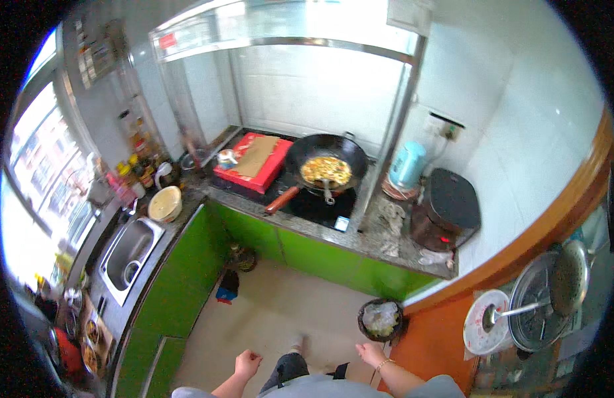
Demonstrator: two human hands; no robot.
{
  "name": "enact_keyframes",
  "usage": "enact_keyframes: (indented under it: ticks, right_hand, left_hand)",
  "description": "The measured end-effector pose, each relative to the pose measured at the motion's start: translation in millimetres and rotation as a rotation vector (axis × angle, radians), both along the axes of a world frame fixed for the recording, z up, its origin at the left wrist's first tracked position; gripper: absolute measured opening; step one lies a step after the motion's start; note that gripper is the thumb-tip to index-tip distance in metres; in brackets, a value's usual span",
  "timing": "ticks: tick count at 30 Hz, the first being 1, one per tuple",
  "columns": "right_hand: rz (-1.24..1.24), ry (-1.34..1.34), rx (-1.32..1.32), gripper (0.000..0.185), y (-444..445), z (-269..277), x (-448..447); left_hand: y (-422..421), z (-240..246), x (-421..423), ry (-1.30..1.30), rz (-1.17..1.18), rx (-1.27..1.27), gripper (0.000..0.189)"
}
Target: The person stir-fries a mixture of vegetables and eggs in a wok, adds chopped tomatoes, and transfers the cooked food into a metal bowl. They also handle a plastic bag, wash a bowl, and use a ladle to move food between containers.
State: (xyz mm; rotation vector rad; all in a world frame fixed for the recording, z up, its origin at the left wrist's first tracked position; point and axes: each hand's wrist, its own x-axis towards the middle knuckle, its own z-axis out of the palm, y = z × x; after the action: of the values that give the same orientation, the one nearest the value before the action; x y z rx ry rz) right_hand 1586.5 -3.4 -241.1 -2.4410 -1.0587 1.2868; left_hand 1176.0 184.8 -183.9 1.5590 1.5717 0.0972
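My left hand [248,364] hangs over the floor with its fingers curled in, and nothing shows in it. My right hand [371,354], with a bracelet at the wrist, hangs empty with its fingers loosely apart. Just beyond it stands a waste bin [365,328] lined with a bag. Farther ahead, a black wok [354,149] with a wooden handle sits on the black cooktop [307,211]. Chopped yellowish food [326,170] lies in the wok, and a metal utensil [328,191] rests at its near rim. Both hands are well away from the counter.
Left of the wok is a red box [257,181] with cardboard on top. A sink [150,234], a bowl [165,204] and bottles line the left counter. A blue kettle [407,161] and a dark appliance [449,204] stand right. A strainer ladle rests on a plate [474,333].
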Motion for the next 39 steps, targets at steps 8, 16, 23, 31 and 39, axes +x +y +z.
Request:
enact_keyframes:
  ticks: [8,16,23,31,39]
  right_hand:
    - [-0.270,-0.225,0.846,0.032,253,203,13]
    - [0.265,-1.110,0.215,0.039,468,274,35]
    - [0.299,-1.075,0.054,0.023,511,303,70]
    - [0.470,-0.749,-0.260,0.026,531,395,138]
    - [1.058,-1.012,-0.396,0.022,558,281,215]
  left_hand:
    - [-63,-72,-190,0.392,0.092,0.020,0.035]
    - [59,-68,-273,0.322,-0.043,-0.146,0.036]
    - [193,-140,-293,0.175,0.271,-0.497,0.041]
    - [309,-100,-202,0.125,0.191,-0.315,0.025]
    - [335,-117,-146,0.197,-0.039,-0.248,0.027]
